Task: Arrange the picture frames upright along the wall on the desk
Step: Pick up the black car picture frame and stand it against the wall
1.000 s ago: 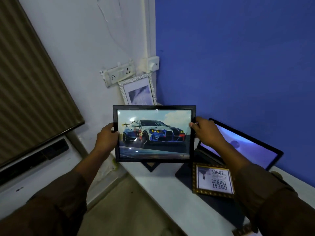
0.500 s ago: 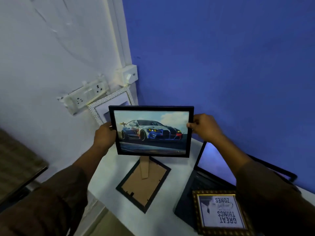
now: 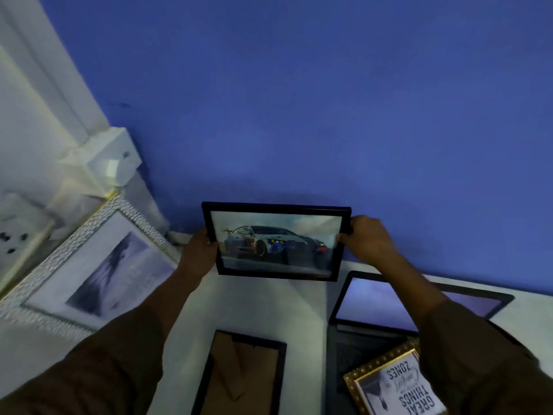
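Left hand (image 3: 199, 253) and right hand (image 3: 366, 239) are clamped on the side edges of the black car frame (image 3: 276, 241), held upright just before the blue wall (image 3: 329, 100), over the white desk (image 3: 269, 307).

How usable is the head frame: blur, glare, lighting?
Head view: dim, blue-tinted; motion blur smears the white textured frame and wall sockets at left; the car picture frame, held by both hands, looks hazy, its glass washed out; the gold-edged quote frame stays readable.
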A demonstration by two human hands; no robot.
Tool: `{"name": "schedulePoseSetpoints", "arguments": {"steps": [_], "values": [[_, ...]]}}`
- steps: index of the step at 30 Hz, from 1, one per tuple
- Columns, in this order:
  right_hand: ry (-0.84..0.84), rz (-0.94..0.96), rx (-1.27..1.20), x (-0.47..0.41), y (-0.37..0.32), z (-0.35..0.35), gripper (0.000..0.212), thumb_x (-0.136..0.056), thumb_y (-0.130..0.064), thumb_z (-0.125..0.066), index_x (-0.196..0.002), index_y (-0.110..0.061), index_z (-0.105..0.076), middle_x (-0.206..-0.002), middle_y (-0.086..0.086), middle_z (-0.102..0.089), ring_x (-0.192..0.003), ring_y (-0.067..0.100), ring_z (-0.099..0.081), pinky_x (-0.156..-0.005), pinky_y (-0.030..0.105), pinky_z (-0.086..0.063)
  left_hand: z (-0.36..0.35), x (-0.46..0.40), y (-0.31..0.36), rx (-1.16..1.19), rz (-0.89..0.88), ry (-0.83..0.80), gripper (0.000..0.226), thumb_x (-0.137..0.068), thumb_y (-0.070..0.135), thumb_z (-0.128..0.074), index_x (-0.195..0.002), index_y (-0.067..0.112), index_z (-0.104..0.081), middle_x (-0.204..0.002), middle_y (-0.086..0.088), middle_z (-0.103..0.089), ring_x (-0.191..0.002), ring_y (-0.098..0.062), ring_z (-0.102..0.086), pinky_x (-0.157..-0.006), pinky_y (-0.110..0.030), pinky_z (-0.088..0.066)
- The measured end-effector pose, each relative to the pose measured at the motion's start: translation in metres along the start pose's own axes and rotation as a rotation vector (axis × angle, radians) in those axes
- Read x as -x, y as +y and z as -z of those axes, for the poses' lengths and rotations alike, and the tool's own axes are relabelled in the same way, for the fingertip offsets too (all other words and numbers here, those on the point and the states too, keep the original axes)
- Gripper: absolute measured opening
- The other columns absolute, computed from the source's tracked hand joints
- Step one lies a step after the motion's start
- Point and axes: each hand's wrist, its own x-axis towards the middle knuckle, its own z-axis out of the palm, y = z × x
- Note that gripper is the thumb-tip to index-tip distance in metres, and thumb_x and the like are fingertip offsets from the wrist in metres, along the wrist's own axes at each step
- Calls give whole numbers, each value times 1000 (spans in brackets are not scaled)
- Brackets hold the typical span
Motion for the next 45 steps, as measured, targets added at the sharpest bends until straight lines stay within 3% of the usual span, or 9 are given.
{"name": "schedulePoseSetpoints", "arguments": {"steps": [5,10,16,21,30,33,36,42,45], "values": [[-5,-106,34,-30,7,-18,28,-92,-31,-69,-102,-5,-71,-105,17,-73,-98,34,-67,-70,29,-42,-20,-53,-11,-135,7,-83,32,-97,-2,-46,-128,-2,-56,-122,-16,-62,-108,-35,-59,-82,-33,-38],[-39,-187,41,-53,5,-34,29,-91,-32,-70,-101,-5,-72,-103,16,-73,-87,31,-62,-70,29,-42,-26,-79,-17,-95,51,-101,44,-97,5,-43,-139,14,-53,-133,-13,-62,-114,-35,-59,-91,-39,-47],[-55,-229,32,-68,8,-44,39,-88,-36,-73,-115,-8,-70,-116,16,-73,-110,35,-66,-79,31,-47,-34,-86,-16,-56,50,-130,43,-101,13,-45,-143,18,-50,-134,-13,-63,-112,-33,-62,-95,-45,-52],[-36,-257,-37,-75,8,-44,36,-88,-36,-76,-110,-7,-72,-113,17,-74,-109,34,-66,-79,30,-47,-35,-86,-16,-35,62,-143,42,-102,18,-48,-144,18,-48,-138,-13,-61,-118,-32,-61,-101,-45,-50],[-24,-275,-173,-66,13,-44,46,-88,-39,-77,-121,-8,-71,-119,13,-73,-102,27,-64,-80,24,-40,-42,-80,-10,4,137,-174,64,-99,21,-59,-154,15,-27,-146,-11,-51,-127,-32,-53,-91,-30,-43],[-26,-275,-163,-59,15,-41,57,-88,-44,-75,-130,-6,-65,-128,12,-70,-116,28,-64,-82,25,-41,-38,-70,-10,41,175,-136,76,-96,26,-64,-158,14,-21,-153,-11,-46,-134,-33,-49,-105,-37,-44],[-14,-248,-114,-42,17,-34,68,-88,-49,-71,-135,-1,-60,-144,12,-59,-128,30,-57,-97,30,-44,-31,-50,-10,24,198,-96,79,-97,29,-62,-159,10,-18,-157,-12,-40,-141,-33,-42,-108,-33,-36],[65,-91,-134,0,8,-23,80,-89,-36,-75,-153,-5,-37,-151,19,-50,-135,36,-51,-106,38,-44,-17,9,-12,30,218,-18,83,-97,24,-62,-160,8,-10,-166,-14,-21,-150,-32,-26,-119,-36,-23],[98,24,-113,19,-1,-22,79,-89,-35,-75,-153,-8,-38,-148,21,-48,-132,38,-51,-103,41,-46,-7,37,-35,27,179,30,99,-81,59,-65,-159,20,-18,-165,-8,-26,-149,-30,-30,-123,-46,-26]]}}
